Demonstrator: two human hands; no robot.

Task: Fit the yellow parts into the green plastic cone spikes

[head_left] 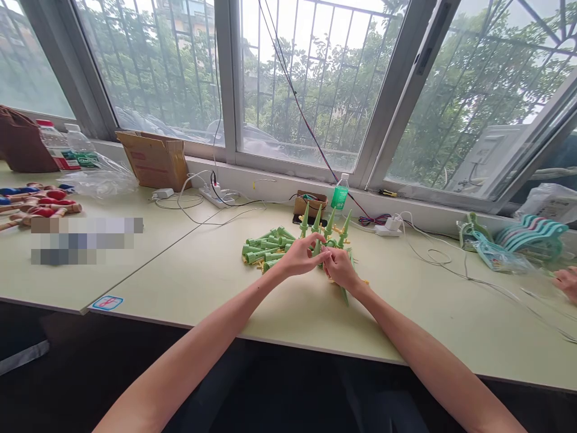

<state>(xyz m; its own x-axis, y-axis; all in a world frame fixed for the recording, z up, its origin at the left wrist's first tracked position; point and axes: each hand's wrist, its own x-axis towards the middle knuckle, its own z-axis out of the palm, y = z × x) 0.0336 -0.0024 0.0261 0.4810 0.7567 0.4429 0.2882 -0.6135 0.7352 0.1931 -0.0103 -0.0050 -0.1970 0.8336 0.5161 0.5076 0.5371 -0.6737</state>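
Observation:
My left hand (301,255) and my right hand (339,267) meet over the middle of the pale table (216,282), fingers pinched together on a small green plastic piece (321,248). A pile of green cone-shaped plastic pieces (265,248) lies just left of my left hand. Several green cones (325,224) stand upright right behind my hands. A green cone (344,294) lies under my right wrist. Small yellow pieces show between the cones.
A cardboard box (155,159), power strips (216,195) with cables, a small open box (310,203) and a green-labelled bottle (340,193) line the window sill side. Red and blue wooden toys (38,201) lie far left. Teal toys in bags (518,240) and another person's hand (567,281) are at right.

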